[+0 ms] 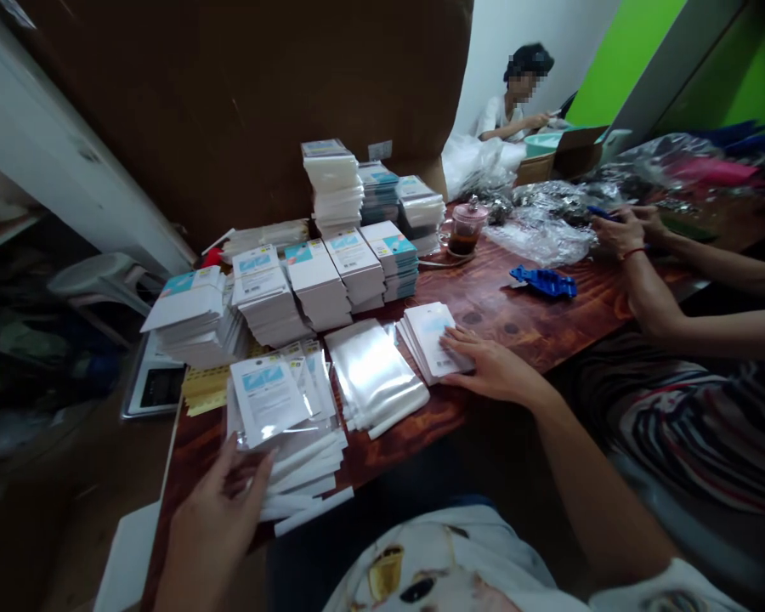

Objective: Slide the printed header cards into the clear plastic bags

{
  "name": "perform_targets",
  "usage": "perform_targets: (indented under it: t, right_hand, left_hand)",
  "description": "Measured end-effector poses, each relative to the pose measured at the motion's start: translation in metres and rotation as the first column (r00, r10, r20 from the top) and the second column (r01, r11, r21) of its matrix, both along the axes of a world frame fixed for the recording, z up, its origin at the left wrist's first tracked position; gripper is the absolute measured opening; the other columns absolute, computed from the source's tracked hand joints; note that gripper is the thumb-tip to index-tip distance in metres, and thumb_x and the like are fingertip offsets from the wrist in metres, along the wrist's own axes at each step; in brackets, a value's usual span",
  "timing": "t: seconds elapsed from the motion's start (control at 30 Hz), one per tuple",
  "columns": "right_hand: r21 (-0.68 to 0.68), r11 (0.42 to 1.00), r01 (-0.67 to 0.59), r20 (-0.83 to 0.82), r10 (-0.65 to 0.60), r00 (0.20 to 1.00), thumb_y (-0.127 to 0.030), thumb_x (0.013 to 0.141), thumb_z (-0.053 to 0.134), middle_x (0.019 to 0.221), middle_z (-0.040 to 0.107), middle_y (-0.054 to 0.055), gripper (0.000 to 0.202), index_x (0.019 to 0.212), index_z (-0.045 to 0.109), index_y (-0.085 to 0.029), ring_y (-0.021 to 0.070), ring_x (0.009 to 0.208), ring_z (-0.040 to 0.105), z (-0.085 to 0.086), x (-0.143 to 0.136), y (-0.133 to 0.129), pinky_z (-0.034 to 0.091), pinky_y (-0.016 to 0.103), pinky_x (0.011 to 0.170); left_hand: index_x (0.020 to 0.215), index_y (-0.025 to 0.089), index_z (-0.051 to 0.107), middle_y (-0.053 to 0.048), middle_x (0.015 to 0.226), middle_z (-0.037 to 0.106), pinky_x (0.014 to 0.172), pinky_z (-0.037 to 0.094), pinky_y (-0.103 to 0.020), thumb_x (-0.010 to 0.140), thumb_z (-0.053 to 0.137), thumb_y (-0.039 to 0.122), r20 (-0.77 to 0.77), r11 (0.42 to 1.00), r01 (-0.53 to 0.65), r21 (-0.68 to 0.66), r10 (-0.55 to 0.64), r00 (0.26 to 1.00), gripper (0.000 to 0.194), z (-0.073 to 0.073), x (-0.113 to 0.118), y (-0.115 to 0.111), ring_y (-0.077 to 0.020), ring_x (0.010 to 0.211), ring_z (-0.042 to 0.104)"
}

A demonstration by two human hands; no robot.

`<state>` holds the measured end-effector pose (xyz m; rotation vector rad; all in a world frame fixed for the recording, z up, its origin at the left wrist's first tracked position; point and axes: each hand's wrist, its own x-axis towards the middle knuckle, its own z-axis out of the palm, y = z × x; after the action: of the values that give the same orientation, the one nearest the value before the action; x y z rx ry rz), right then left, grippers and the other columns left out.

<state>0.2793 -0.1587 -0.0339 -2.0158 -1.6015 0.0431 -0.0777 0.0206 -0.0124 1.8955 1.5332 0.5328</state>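
My left hand (220, 501) is at the near left edge of a pile of clear bags with cards in them. Its thumb and fingers are apart, touching the lower edge of the top bagged card (268, 399). On the right, my right hand (497, 367) rests on a short stack of printed white cards (428, 336), fingers stretched over the top and thumb at the near corner. Between the hands lies a stack of clear plastic bags (376, 374), shiny and flat.
Tall stacks of printed cards (322, 289) line the back of the wooden table (478, 302). A lidded cup (465, 229) holding dark liquid stands behind. To the right, a blue plastic part (544, 281) lies near a co-worker's hands (628, 231). Another person (516, 98) sits farther back.
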Motion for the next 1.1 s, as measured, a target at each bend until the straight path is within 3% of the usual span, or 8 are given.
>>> perform_targets:
  t: [0.13,0.3,0.43,0.53,0.7,0.83,0.97,1.1]
  right_hand:
    - [-0.157,0.987,0.024,0.015,-0.022,1.000,-0.049,0.076,0.066,0.129,0.056,0.013,0.057,0.124,0.055,-0.019,0.0298,0.117,0.054,0.002,0.010,-0.001,0.044,0.043,0.098]
    - [-0.202,0.915,0.350,0.167,-0.320,0.933,-0.063,0.072,0.060,0.100,0.066,0.013,0.049,0.091,0.061,-0.018,0.0335,0.093,0.064,0.015,-0.030,0.024,0.050,0.044,0.077]
    - [-0.117,0.866,0.486,0.136,-0.471,0.872,-0.047,0.079,0.058,0.098,0.066,0.015,0.037,0.100,0.055,-0.015,0.0313,0.089,0.064,0.009,-0.051,0.036,0.049,0.039,0.071]
    - [-0.063,0.888,0.455,0.027,-0.454,0.890,-0.037,0.079,0.058,0.092,0.069,0.009,0.028,0.100,0.058,-0.018,0.0274,0.084,0.066,0.004,-0.048,0.032,0.049,0.036,0.069]
    - [0.077,0.925,0.373,-0.094,-0.366,0.926,-0.035,0.077,0.060,0.084,0.072,0.004,0.020,0.087,0.067,-0.020,0.0213,0.071,0.068,0.003,-0.032,0.023,0.054,0.031,0.066]
    - [0.204,0.920,0.334,-0.022,-0.336,0.941,-0.026,0.083,0.053,0.097,0.072,0.010,0.021,0.093,0.069,-0.018,0.0260,0.087,0.069,-0.006,-0.032,0.022,0.055,0.036,0.080]
    - [0.327,0.928,0.180,0.067,-0.213,0.975,-0.022,0.088,0.051,0.109,0.069,0.008,0.024,0.106,0.066,-0.019,0.0222,0.096,0.067,-0.025,-0.033,0.012,0.053,0.033,0.089]
    - [0.378,0.926,-0.012,0.110,-0.032,0.993,-0.013,0.088,0.048,0.123,0.061,0.008,0.035,0.121,0.058,-0.021,0.0203,0.111,0.059,-0.034,-0.019,-0.006,0.048,0.035,0.098]
  left_hand:
    - [0.118,0.013,0.058,-0.022,0.122,0.051,0.094,0.035,-0.059,0.076,0.055,0.053,-0.294,0.857,0.066,0.511,0.102,0.950,0.058,0.009,0.027,-0.008,-0.0440,0.119,0.042]
    - [0.096,0.015,0.060,-0.013,0.095,0.060,0.085,0.044,-0.040,0.082,0.046,0.053,-0.243,0.842,0.471,0.263,-0.415,0.877,0.042,0.002,0.095,-0.024,-0.0285,0.092,0.055]
    - [0.110,0.007,0.052,-0.021,0.104,0.055,0.081,0.041,-0.045,0.072,0.048,0.068,-0.436,0.848,0.449,0.281,-0.304,0.847,0.072,-0.010,0.136,-0.037,-0.0373,0.097,0.051]
    - [0.106,0.009,0.052,-0.018,0.101,0.055,0.081,0.041,-0.044,0.075,0.051,0.060,-0.427,0.863,0.434,0.259,-0.301,0.852,0.060,-0.016,0.142,-0.033,-0.0348,0.097,0.051]
    - [0.083,0.018,0.054,-0.009,0.090,0.053,0.084,0.041,-0.043,0.074,0.058,0.039,-0.183,0.886,0.419,0.198,-0.387,0.904,0.023,-0.018,0.130,-0.015,-0.0265,0.086,0.053]
    - [0.076,0.021,0.052,-0.004,0.081,0.059,0.070,0.046,-0.032,0.080,0.055,0.038,0.133,0.927,0.360,0.109,-0.372,0.919,0.018,-0.011,0.124,-0.016,-0.0193,0.075,0.059]
    - [0.092,0.023,0.048,-0.001,0.080,0.068,0.057,0.047,-0.024,0.077,0.063,0.037,0.609,0.904,0.266,-0.335,-0.007,0.793,0.025,-0.001,0.120,-0.025,-0.0162,0.065,0.066]
    - [0.112,0.022,0.047,-0.007,0.102,0.070,0.060,0.050,-0.017,0.074,0.070,0.023,0.699,0.778,0.297,-0.554,0.242,0.673,0.045,0.004,0.116,-0.027,-0.0142,0.080,0.070]
